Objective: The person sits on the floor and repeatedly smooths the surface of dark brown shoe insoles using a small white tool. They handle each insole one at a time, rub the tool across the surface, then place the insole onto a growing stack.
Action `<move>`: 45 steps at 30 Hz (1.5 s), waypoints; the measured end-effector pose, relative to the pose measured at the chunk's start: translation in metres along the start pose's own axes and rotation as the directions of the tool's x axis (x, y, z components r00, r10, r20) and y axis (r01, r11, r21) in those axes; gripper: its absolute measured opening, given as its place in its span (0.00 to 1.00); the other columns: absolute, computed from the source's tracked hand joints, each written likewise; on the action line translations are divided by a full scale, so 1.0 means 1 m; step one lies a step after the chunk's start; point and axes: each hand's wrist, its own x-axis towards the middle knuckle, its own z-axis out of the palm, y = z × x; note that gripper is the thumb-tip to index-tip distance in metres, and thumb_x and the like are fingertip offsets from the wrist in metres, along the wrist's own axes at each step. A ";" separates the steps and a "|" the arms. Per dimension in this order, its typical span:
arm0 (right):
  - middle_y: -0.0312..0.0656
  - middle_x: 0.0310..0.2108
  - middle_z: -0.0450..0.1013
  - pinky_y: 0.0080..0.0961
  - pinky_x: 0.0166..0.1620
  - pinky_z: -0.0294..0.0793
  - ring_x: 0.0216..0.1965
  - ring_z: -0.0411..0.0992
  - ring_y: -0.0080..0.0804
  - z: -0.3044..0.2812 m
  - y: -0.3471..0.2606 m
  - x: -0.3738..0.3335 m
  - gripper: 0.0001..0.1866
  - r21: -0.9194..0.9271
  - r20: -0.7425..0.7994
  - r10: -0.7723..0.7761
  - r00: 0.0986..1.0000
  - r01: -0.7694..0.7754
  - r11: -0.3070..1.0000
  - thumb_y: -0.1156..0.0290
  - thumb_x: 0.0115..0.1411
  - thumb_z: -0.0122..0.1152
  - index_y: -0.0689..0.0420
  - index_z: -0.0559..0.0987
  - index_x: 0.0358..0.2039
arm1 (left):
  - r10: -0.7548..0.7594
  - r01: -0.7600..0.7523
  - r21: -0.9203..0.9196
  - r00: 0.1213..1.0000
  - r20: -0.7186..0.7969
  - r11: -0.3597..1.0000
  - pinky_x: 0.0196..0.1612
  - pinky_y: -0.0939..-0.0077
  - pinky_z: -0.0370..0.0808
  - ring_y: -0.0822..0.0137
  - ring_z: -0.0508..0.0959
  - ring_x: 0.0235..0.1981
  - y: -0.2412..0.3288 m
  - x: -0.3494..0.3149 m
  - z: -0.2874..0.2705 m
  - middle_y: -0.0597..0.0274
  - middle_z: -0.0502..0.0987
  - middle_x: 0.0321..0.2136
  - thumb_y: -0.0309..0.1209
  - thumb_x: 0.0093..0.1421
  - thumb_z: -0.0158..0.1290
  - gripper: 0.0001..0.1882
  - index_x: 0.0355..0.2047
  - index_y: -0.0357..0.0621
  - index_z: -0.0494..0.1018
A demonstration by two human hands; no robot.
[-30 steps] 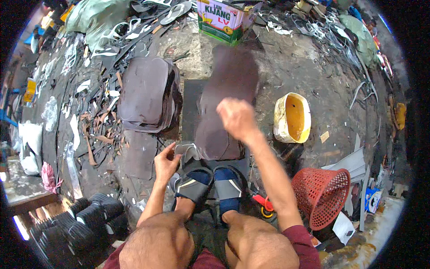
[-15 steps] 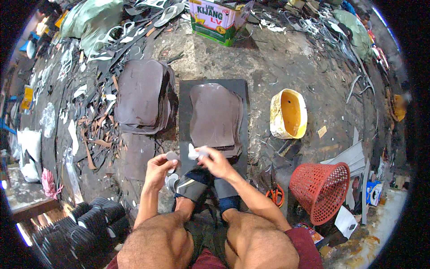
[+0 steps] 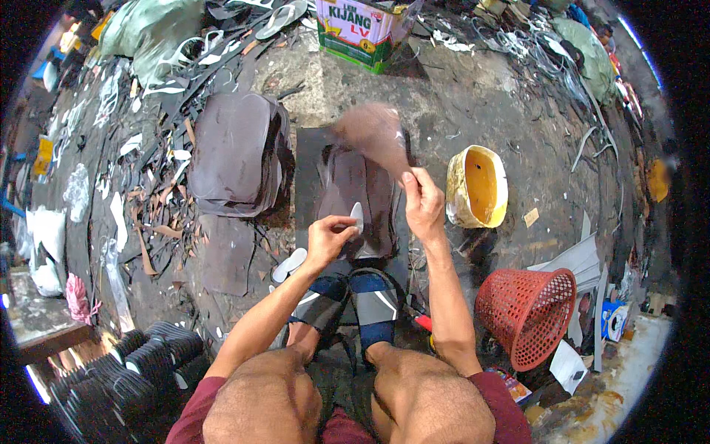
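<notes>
My left hand (image 3: 330,243) pinches a small white insole-shaped piece (image 3: 357,215) between thumb and fingers, over the near part of a stack of brown sheets (image 3: 346,185). That stack lies on a black board (image 3: 310,159) in front of my feet. In my right hand (image 3: 425,209) is the near corner of a brown sheet (image 3: 376,139), which is lifted, tilted over the far end of the stack and blurred by motion. More white insole-shaped pieces (image 3: 290,264) lie beside my left foot, partly hidden by my left forearm.
A taller pile of brown sheets (image 3: 231,155) stands left of the board. To the right are a yellowish tub (image 3: 460,209) of amber stuff and a tilted red basket (image 3: 521,314). A large tin (image 3: 355,33) stands beyond. Black sole-shaped stacks (image 3: 140,370) sit lower left, with scraps strewn around.
My right hand has moved away and right from the white pieces and now lifts a brown sheet. My left hand has come right, over the stack, with a white piece.
</notes>
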 end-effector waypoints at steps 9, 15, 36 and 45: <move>0.54 0.49 0.77 0.42 0.56 0.77 0.54 0.75 0.52 0.051 0.058 -0.081 0.08 -0.271 0.299 -0.198 0.934 0.282 0.920 0.75 0.66 0.57 0.62 0.78 0.44 | 0.528 -0.459 0.721 0.835 0.152 0.519 0.52 0.49 0.67 0.52 0.74 0.49 -0.042 0.004 0.004 0.54 0.77 0.50 0.34 0.53 0.63 0.21 0.49 0.52 0.80; 0.44 0.48 0.78 0.39 0.56 0.72 0.54 0.73 0.44 0.050 0.038 -0.092 0.12 -0.475 0.294 -0.178 0.939 0.305 0.826 0.76 0.58 0.63 0.58 0.80 0.43 | 0.492 -0.442 0.678 0.860 0.134 0.587 0.58 0.47 0.65 0.49 0.72 0.55 -0.050 0.004 -0.003 0.53 0.77 0.48 0.37 0.53 0.63 0.21 0.49 0.56 0.81; 0.48 0.40 0.75 0.40 0.48 0.75 0.44 0.73 0.49 0.053 0.062 -0.074 0.15 -0.505 0.455 -0.204 0.867 0.440 0.742 0.77 0.55 0.60 0.63 0.79 0.45 | 0.467 -0.385 0.776 0.874 0.133 0.500 0.48 0.55 0.65 0.49 0.70 0.49 -0.048 -0.012 -0.002 0.53 0.75 0.46 0.42 0.56 0.63 0.15 0.44 0.61 0.85; 0.44 0.37 0.75 0.41 0.46 0.74 0.44 0.75 0.44 0.052 0.086 -0.042 0.10 -0.519 0.509 0.055 0.859 0.255 0.816 0.68 0.54 0.61 0.56 0.81 0.35 | 0.426 -0.282 0.794 0.904 0.032 0.538 0.48 0.51 0.66 0.47 0.71 0.46 -0.024 -0.045 0.020 0.44 0.76 0.39 0.50 0.60 0.60 0.18 0.44 0.57 0.84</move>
